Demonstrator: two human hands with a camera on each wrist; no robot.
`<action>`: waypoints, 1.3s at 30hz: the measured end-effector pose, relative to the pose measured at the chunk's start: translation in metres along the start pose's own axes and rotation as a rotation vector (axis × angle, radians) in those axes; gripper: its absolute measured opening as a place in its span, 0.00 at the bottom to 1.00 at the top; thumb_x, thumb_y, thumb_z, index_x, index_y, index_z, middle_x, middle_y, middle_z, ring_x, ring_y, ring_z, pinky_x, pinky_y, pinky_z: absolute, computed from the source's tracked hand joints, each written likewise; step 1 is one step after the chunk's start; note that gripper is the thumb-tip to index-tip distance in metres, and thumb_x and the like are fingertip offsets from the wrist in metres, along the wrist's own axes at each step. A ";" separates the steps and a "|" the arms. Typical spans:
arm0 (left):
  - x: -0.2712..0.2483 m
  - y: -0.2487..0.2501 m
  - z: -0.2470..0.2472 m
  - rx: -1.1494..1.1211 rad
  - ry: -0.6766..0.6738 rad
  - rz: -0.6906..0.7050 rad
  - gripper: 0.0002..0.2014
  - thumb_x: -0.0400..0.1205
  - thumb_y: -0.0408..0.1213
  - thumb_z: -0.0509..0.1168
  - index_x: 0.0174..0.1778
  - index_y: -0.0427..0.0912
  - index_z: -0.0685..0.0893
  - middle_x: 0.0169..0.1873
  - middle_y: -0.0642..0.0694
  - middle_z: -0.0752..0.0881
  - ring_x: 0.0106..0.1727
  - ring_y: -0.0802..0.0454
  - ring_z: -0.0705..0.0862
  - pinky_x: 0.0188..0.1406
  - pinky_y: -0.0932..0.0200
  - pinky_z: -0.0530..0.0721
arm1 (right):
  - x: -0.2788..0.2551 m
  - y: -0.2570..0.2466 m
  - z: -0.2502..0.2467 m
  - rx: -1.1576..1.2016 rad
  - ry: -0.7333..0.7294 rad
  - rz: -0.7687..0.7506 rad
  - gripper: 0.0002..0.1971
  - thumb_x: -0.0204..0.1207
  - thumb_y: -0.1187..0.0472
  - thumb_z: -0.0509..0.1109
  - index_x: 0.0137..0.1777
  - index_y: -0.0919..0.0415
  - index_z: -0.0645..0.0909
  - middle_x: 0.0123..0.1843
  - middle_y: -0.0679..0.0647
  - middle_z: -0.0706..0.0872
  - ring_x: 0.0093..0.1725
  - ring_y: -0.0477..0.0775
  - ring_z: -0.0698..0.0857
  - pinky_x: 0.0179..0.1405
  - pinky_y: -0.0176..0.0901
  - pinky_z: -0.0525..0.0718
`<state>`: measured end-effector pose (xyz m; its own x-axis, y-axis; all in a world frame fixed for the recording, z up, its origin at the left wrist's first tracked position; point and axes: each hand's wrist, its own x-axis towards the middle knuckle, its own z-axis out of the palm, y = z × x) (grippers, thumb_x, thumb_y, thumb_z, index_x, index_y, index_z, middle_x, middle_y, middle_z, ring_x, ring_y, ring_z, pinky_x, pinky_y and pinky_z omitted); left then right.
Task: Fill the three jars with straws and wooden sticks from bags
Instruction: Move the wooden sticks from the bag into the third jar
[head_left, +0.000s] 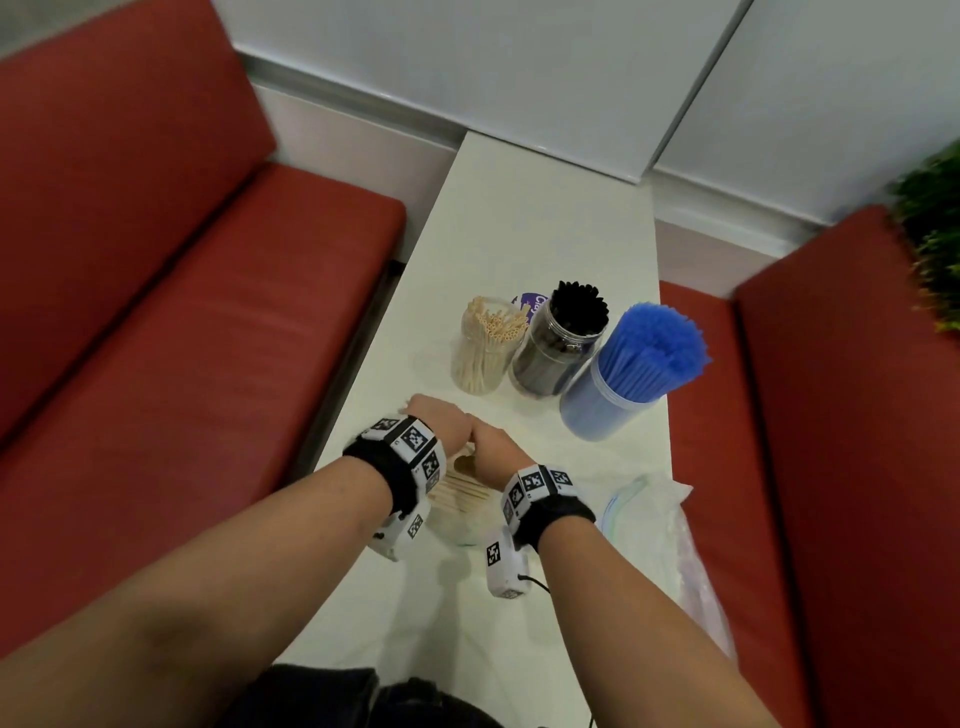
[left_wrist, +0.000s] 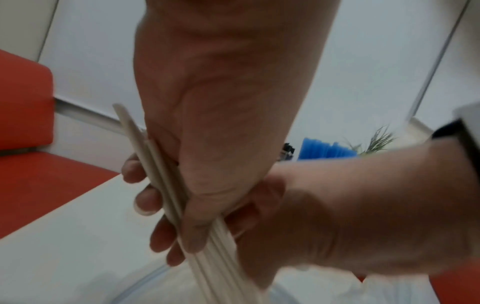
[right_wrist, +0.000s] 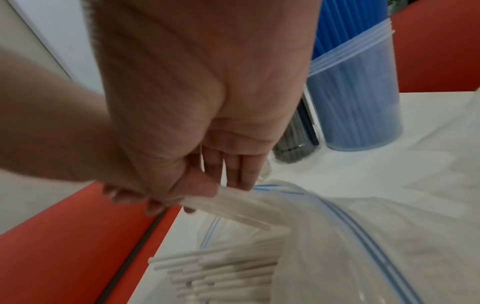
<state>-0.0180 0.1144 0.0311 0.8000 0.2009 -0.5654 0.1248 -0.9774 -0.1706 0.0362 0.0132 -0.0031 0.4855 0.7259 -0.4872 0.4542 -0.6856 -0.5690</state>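
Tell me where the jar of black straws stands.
In the head view, the jar of black straws stands mid-table, between the beige-straw jar and the blue-straw jar.

Even soft indoor light, faint shadows, wrist views motion-blurred, wide-angle edge distortion

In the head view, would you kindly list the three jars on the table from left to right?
Jar of pale straws → jar of black straws → jar of blue straws.
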 end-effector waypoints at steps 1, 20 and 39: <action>-0.002 -0.001 -0.004 0.054 0.001 0.026 0.17 0.89 0.38 0.55 0.71 0.39 0.80 0.70 0.42 0.81 0.70 0.45 0.80 0.55 0.58 0.75 | 0.000 -0.001 0.003 -0.013 0.008 0.011 0.25 0.78 0.64 0.74 0.75 0.57 0.76 0.70 0.59 0.86 0.66 0.59 0.84 0.58 0.46 0.79; -0.069 -0.072 -0.135 -1.212 1.030 0.046 0.21 0.86 0.56 0.59 0.57 0.43 0.87 0.50 0.48 0.89 0.47 0.52 0.88 0.49 0.56 0.83 | -0.039 -0.051 -0.107 0.794 0.445 -0.149 0.17 0.82 0.48 0.74 0.41 0.59 0.76 0.25 0.47 0.73 0.21 0.47 0.69 0.21 0.40 0.71; -0.039 -0.007 -0.104 -2.837 -0.341 0.287 0.14 0.88 0.34 0.60 0.64 0.27 0.80 0.56 0.32 0.83 0.48 0.39 0.88 0.39 0.49 0.92 | -0.084 -0.113 -0.174 0.992 0.508 -0.583 0.13 0.77 0.63 0.78 0.36 0.56 0.76 0.24 0.51 0.69 0.22 0.52 0.68 0.27 0.44 0.71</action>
<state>0.0110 0.1070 0.1381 0.8893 -0.0704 -0.4519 0.2143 0.9370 0.2757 0.0738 0.0206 0.2175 0.7342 0.6525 0.1877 0.0485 0.2253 -0.9731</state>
